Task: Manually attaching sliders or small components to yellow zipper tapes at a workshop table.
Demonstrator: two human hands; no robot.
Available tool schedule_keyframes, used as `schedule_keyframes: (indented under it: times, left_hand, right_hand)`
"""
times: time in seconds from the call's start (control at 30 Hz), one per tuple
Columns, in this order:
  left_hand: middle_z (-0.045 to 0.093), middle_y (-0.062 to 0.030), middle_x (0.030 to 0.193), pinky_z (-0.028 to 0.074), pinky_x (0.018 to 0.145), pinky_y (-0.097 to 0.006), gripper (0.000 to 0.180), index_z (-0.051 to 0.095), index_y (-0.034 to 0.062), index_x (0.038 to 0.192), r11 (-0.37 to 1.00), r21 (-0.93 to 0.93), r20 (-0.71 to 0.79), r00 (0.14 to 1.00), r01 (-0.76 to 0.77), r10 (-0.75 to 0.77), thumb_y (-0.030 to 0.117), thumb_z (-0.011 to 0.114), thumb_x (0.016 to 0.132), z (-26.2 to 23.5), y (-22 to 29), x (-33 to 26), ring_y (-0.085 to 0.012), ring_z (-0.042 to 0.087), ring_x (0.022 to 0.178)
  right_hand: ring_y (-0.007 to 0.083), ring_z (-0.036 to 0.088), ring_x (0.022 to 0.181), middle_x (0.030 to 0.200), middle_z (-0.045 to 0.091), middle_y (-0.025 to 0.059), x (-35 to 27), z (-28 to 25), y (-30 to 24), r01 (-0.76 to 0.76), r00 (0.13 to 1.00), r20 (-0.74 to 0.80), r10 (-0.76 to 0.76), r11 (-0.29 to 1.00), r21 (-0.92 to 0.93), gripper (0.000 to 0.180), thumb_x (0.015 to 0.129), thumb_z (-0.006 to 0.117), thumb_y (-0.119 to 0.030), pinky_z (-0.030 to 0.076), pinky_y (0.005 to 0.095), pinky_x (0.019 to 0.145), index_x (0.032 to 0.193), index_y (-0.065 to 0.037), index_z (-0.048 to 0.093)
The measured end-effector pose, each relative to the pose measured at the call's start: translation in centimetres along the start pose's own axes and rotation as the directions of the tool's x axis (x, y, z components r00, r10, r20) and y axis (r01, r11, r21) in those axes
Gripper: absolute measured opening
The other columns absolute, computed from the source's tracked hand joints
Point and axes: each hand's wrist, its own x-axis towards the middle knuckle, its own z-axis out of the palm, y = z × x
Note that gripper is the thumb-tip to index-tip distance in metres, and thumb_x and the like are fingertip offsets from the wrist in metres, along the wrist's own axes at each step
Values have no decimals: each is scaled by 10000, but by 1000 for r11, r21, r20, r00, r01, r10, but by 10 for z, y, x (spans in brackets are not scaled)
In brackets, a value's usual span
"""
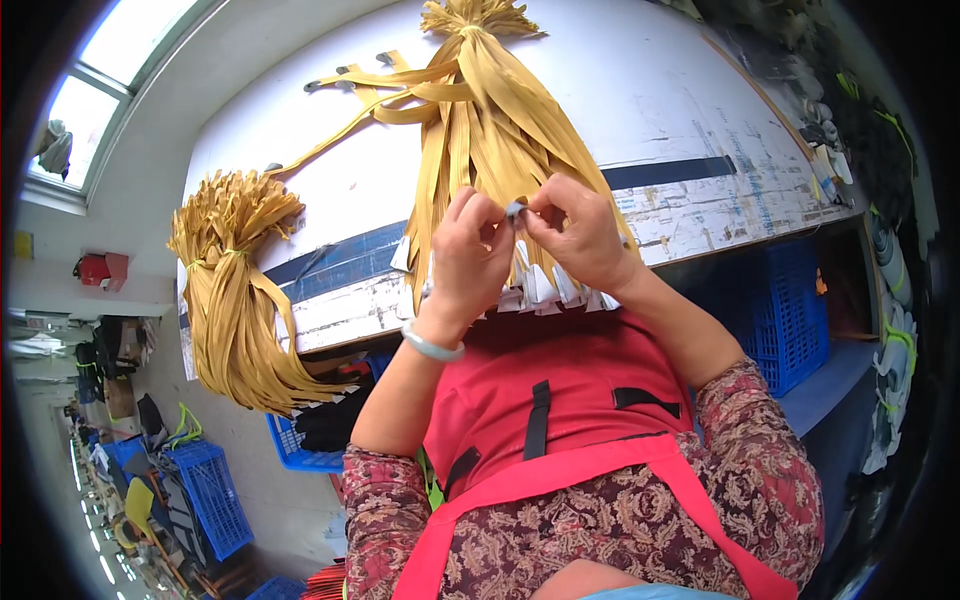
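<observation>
In front of my chest, my left hand point(466, 252) and my right hand point(582, 228) meet, fingertips pinched on a small grey piece point(515, 210). What kind of thing it is cannot be made out. Right behind and under the hands lies a big bundle of flat mustard-yellow strips point(500, 100), tied near its far end and fanning toward me. White tips point(540, 290) show at the strips' near ends, below my hands. A few loose strips point(400, 85) with dark grey ends reach left from the bundle.
A second tied bundle of yellow strips point(235, 320) hangs over the left front edge of the white worktable point(330, 200). Dark blue bands point(670, 172) cross the tabletop. Blue plastic crates point(785, 325) stand under the table and on the floor at left. Rolled material point(890, 260) lines the right side.
</observation>
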Motion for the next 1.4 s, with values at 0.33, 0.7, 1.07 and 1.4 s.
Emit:
schedule_keyframes:
  times: [0.33,0.7,1.07,1.4]
  left_hand:
    - [529,-70,790,467,579,-250,144,525,-4,834,922,-311,48,973,230,-227,-77,626,761,1,-20,-26,-111,555,651]
    - [648,-88,1020,547,773,-263,199,635,-9,1035,765,-549,314,931,337,-185,-94,649,856,-37,-2,-11,-144,656,874]
    - [610,-30,750,492,613,-226,43,565,-14,925,880,-394,156,963,264,-219,-38,600,929,-18,-10,-31,-92,615,659]
    - [564,-140,843,493,625,-347,92,562,1,936,997,-77,211,977,-8,24,-10,635,881,-16,-5,-35,-282,624,723]
  right_hand:
    - [152,620,719,864,631,81,-9,17,10,38,994,-112,-19,985,168,141,829,709,38,502,267,647,947,-7,647]
    - [137,603,810,947,625,77,-11,3,8,86,982,141,-124,964,250,137,915,559,89,502,265,700,973,-9,634]
    - [127,629,703,924,624,94,-24,4,11,252,964,-96,-249,968,20,21,955,594,-14,519,237,672,943,-6,609]
    - [36,551,652,742,600,-16,-39,14,-2,-361,931,221,290,825,436,157,972,632,-167,447,197,578,924,-17,635]
